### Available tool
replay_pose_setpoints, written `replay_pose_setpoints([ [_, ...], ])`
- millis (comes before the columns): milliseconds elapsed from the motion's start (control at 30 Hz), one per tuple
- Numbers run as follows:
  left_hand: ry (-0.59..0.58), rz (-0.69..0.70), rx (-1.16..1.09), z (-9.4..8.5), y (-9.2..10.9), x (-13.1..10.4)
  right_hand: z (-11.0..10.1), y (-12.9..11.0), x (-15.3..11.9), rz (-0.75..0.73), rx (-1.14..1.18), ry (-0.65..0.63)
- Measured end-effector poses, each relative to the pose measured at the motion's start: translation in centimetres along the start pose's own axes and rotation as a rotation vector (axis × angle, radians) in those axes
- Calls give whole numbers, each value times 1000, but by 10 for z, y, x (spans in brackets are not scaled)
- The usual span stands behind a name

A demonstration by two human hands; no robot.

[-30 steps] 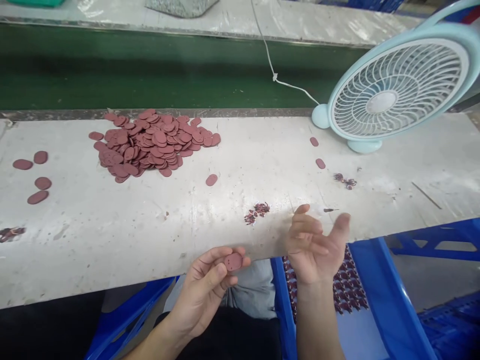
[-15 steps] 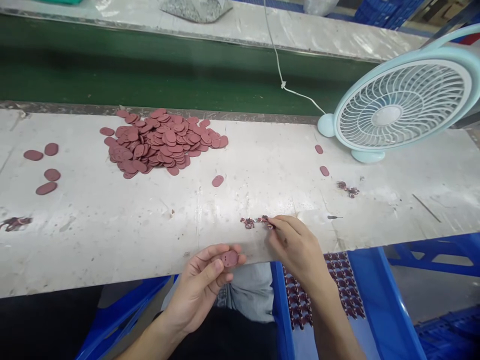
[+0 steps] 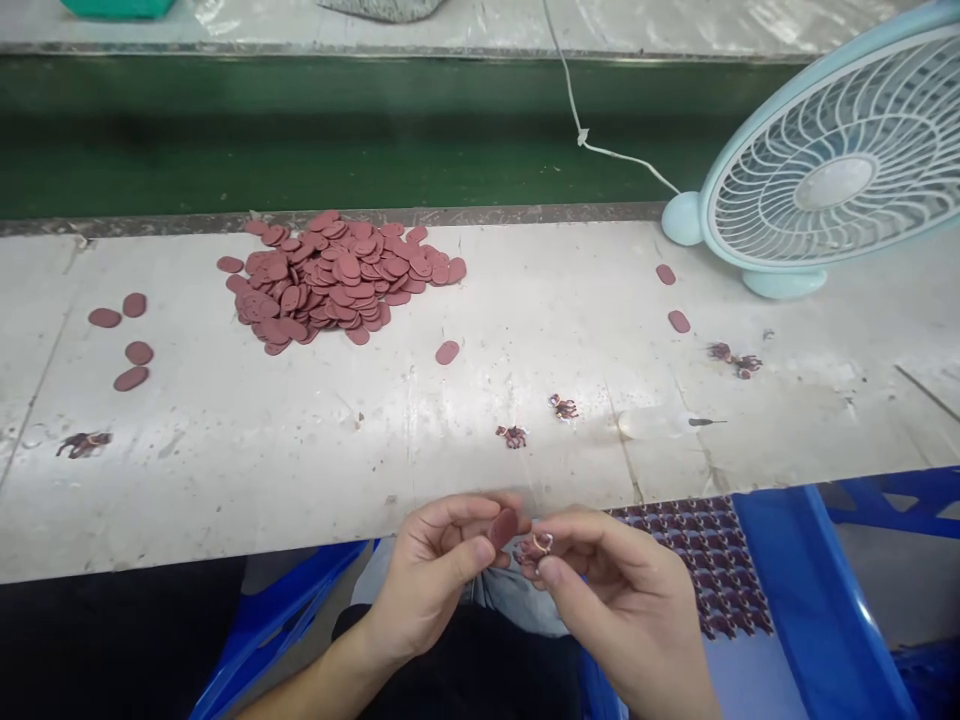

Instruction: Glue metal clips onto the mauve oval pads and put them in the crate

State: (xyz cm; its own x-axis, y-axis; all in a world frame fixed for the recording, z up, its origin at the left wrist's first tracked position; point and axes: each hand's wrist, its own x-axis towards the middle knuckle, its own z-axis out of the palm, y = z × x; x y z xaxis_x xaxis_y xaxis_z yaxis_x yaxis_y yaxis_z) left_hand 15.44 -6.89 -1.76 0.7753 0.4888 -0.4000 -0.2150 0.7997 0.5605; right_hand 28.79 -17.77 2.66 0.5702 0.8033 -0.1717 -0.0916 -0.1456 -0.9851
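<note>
My left hand (image 3: 431, 575) pinches a flat, reddish-brown oval base (image 3: 502, 527) between thumb and fingers, tilted up on edge. Close beside it, my right hand (image 3: 630, 600) grips a small brown and white animal figurine (image 3: 534, 545), perhaps a horse. The two pieces are very near each other; whether they touch I cannot tell. On the table ahead lie another small figurine (image 3: 512, 436) and a further figurine (image 3: 563, 406). A translucent bottle with a dark needle tip (image 3: 705, 422) rests to their right. A single oval piece (image 3: 447, 352) lies farther back.
A big heap of oval pieces (image 3: 330, 285) covers the back left of the white table (image 3: 300, 480). At the back right stands a light-blue fan (image 3: 832, 185) with a white cord (image 3: 570, 100). Below the table edge, a blue crate (image 3: 832, 600) holds rows of figurines.
My right hand has picked a figurine off the table and brought it down beside the oval base in my left hand. The view has shifted, so the fan sits farther right.
</note>
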Motion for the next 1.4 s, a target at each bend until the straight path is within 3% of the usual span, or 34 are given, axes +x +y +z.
replay_pose_setpoints([
  [200, -50, 25, 75, -4, -5, -2, 6, 3, 1, 43, -1, 23],
  [667, 2, 80, 229, -3, -7, -3, -2, 3, -1, 93, 33, -32],
  [900, 43, 46, 196, 7, -10, -3, -8, 0, -5, -24, -151, -5],
  [1400, 35, 123, 218, 17, -15, -3, -2, 8, -9, 60, 130, 98],
])
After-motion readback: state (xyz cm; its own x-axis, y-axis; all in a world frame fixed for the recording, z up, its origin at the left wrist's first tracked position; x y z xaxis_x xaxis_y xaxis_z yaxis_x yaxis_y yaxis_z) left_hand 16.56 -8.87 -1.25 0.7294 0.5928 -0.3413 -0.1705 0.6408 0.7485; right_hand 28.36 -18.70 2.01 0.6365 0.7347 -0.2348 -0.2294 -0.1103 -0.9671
